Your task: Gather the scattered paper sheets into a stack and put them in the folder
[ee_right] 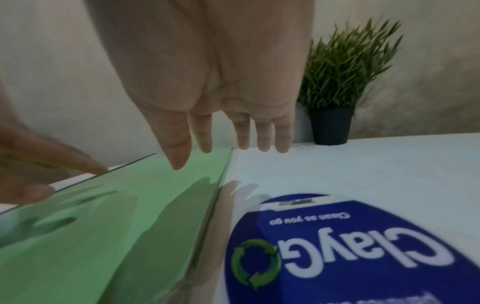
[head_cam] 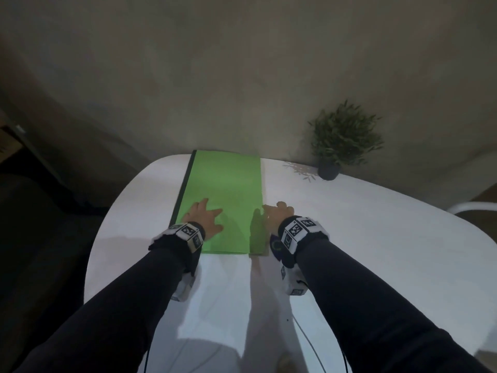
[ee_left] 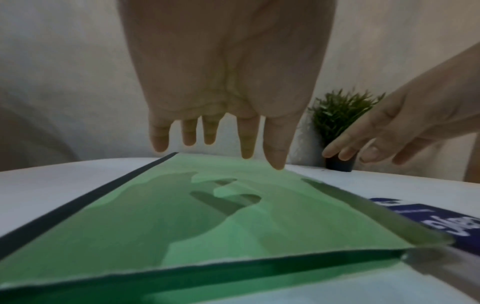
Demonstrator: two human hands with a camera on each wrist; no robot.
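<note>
Head view: your left hand [head_cam: 205,218] hovers spread over the closed green folder [head_cam: 228,189], apparently not touching; your right hand [head_cam: 278,212], fingers relaxed and empty, sits at its right edge.

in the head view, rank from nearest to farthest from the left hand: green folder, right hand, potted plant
1. Green folder: directly under the left hand, whose fingers spread over its near-left part.
2. Right hand: beside the folder's right edge.
3. Potted plant: far right corner of the table, by the wall.
</note>
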